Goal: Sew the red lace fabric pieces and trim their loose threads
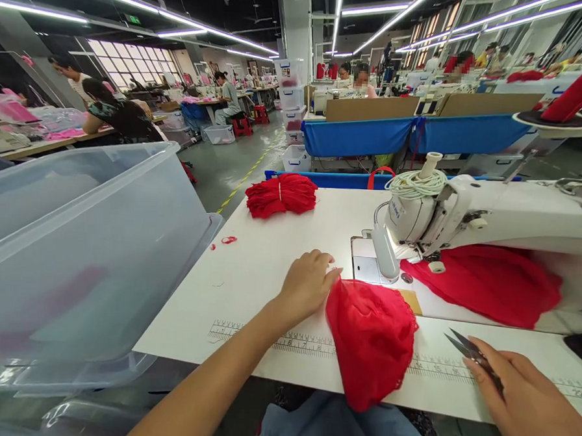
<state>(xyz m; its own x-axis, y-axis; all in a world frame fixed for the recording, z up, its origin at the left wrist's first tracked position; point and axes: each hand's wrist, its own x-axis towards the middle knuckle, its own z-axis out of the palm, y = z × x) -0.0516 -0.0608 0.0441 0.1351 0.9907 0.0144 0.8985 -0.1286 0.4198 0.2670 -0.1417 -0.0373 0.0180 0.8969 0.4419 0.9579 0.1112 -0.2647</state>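
My left hand (307,285) is closed at the upper left corner of a red fabric piece (370,339), thumb and fingers pinching its edge. The fabric lies on the white table and hangs over the front edge above my lap. To the right, my right hand (516,392) grips a pair of thread snips (474,354), blades pointing left and a little apart. Behind the red piece stands a white sewing machine (432,209). Another red cloth (487,280) lies under the machine's arm, to the right of the needle area.
A tied bundle of red fabric (281,195) rests at the table's back left, with red scraps (229,239) nearby. A ruler scale (308,348) runs along the front. Large clear plastic bins (84,246) stand at the left. Other people work at machines farther back.
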